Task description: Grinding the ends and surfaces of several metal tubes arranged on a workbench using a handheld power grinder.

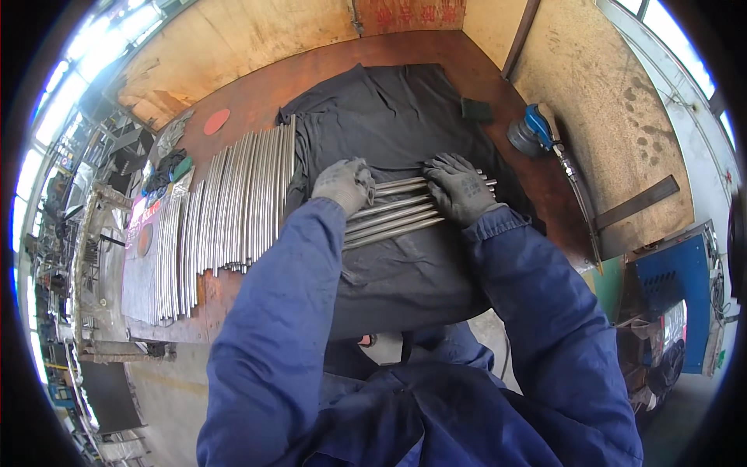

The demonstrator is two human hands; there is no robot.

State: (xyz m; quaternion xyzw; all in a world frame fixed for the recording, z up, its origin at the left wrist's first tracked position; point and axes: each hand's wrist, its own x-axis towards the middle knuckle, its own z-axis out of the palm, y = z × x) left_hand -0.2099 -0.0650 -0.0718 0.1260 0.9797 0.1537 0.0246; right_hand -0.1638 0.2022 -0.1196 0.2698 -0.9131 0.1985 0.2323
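Several shiny metal rods (397,225) lie side by side, roughly left to right, on a dark cloth (389,109) in front of me. My left hand (345,185), in a grey glove, is closed at the left ends of the farther rods, its fingers curled in and partly hidden. Over the right part of the same rods sits my right hand (461,189), also gloved, its fingers bent over the far ones. Rod ends stick out past its right side. Left of the cloth, a long row of similar rods (247,198) lies pointing away from me.
A blue air sander (537,128) with its hose rests at the right by a wooden panel (615,101). A dark green pad (476,110) lies at the cloth's far right corner, and a red disc (217,121) at the far left. A blue metal cabinet (673,300) stands at right.
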